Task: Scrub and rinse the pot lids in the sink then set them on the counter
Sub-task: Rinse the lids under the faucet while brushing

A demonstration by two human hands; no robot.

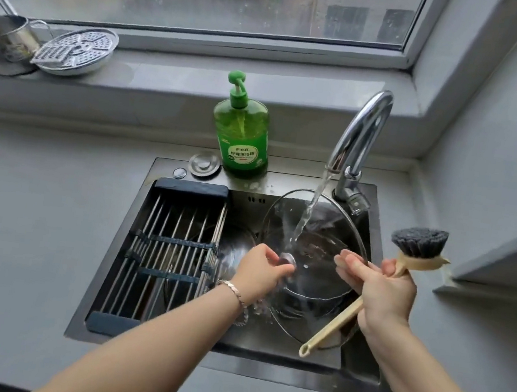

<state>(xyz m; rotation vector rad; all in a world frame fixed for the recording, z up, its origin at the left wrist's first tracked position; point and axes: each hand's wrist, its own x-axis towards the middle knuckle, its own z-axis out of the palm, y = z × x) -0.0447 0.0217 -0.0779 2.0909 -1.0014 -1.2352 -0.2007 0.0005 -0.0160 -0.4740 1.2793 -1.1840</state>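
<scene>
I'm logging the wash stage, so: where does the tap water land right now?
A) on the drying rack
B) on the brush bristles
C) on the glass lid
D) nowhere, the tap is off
C: the stream from the faucet falls onto the glass lid that the left hand holds by its knob, while the right hand holds the brush off to the side, out of the water.

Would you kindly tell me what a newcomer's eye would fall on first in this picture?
First, water streaming from the faucet onto the glass pot lid, which the left hand holds by its knob over the sink. Next, the dish brush held bristles-up in the right hand, and the green soap bottle behind the sink.
</scene>
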